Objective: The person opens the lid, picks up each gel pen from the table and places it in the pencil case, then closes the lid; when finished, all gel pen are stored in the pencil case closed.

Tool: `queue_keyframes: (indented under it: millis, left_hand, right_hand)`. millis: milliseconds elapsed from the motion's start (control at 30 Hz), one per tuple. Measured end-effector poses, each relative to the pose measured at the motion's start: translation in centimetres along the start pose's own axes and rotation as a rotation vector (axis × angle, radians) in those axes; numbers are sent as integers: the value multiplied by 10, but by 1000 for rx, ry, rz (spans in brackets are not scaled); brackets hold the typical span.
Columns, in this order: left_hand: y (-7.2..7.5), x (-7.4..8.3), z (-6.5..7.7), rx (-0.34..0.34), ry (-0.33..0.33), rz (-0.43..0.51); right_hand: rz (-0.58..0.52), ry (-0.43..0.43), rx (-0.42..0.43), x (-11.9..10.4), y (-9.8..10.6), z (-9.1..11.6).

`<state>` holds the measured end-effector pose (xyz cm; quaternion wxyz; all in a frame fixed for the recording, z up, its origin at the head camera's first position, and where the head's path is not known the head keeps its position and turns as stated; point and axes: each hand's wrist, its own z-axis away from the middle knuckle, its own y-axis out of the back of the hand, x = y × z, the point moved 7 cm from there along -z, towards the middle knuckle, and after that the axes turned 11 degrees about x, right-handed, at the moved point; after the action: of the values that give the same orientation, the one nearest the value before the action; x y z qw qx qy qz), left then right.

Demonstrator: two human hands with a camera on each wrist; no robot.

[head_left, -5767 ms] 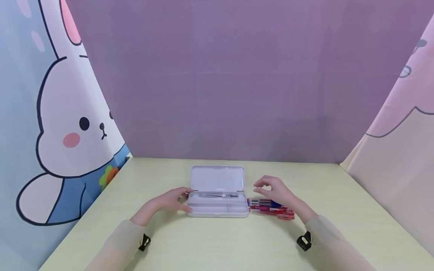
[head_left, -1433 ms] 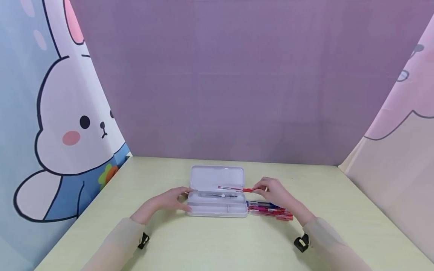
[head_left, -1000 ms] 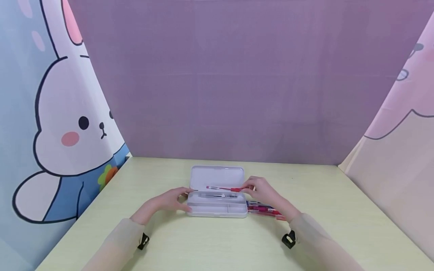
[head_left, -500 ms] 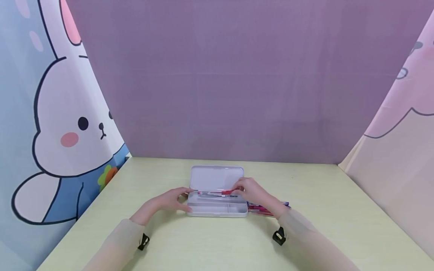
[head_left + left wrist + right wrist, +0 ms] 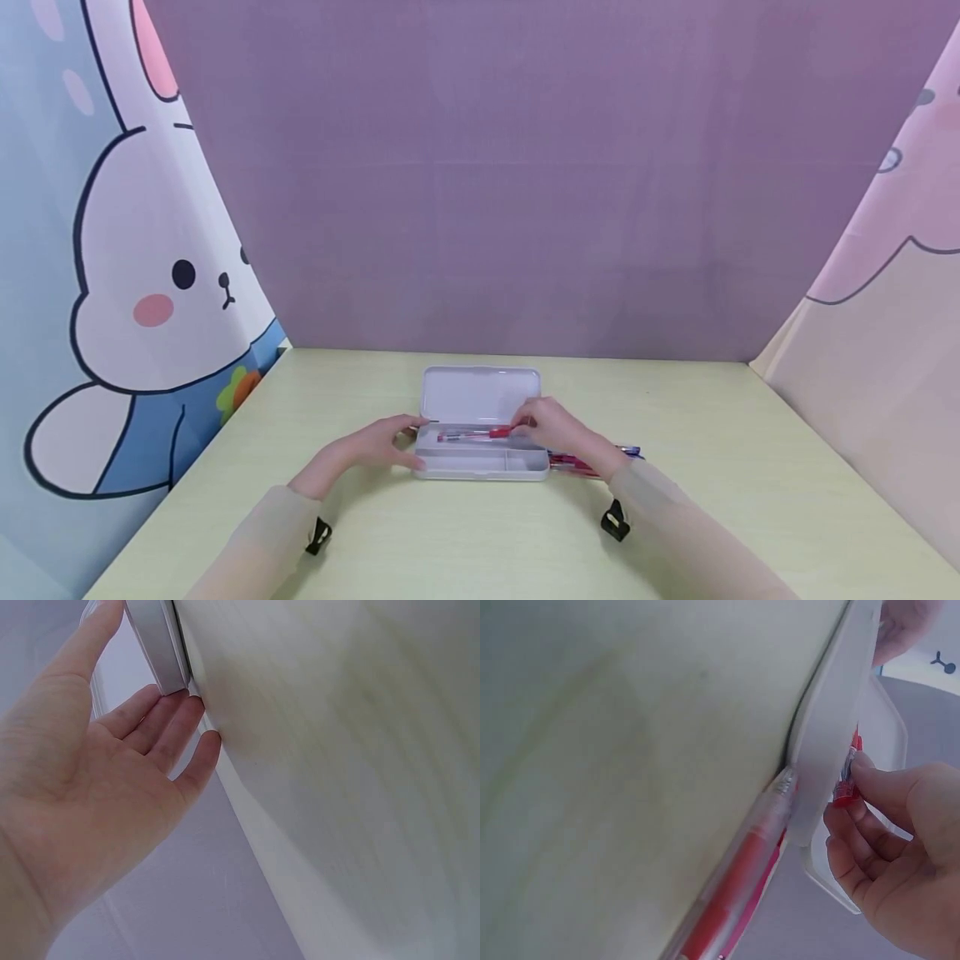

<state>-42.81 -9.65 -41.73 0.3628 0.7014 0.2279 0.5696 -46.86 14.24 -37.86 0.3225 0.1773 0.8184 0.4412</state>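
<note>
A white pencil case lies with its lid swung back. My left hand holds its left end, thumb at the near corner and fingers against the end wall. Between thumb and fingertips, my right hand pinches a red pen by its red end. This pen lies lengthwise over the case's long rear compartment, its clear tip end pointing left. A clear pen in that compartment is mostly hidden by it. In the right wrist view, the pen's red end shows just past the case's side wall.
Several red, pink and blue pens lie at the case's right end, partly under my right forearm. One clear pen with a red core points at the case wall. A purple curtain hangs behind the table.
My right hand went from holding nothing to pinching a red pen, carried it left over the case, then lowered it into the rear compartment. My left hand has stayed at the case's left end.
</note>
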Motion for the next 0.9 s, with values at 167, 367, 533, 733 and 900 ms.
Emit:
queue_keyframes:
  millis: [167, 367, 533, 733, 900]
  left_hand:
    - [0, 1, 1, -3, -13, 1]
    - [0, 1, 2, -2, -9, 7]
    - [1, 1, 1, -2, -16, 4]
    - [1, 0, 0, -4, -11, 10]
    - [1, 0, 0, -6, -12, 13]
  right_hand:
    - [5, -20, -34, 1, -5, 1]
    - [14, -34, -44, 3, -9, 1]
    - [7, -16, -34, 1, -7, 1]
    - [-14, -35, -34, 2, -8, 0]
    - [-15, -53, -12, 4, -8, -1]
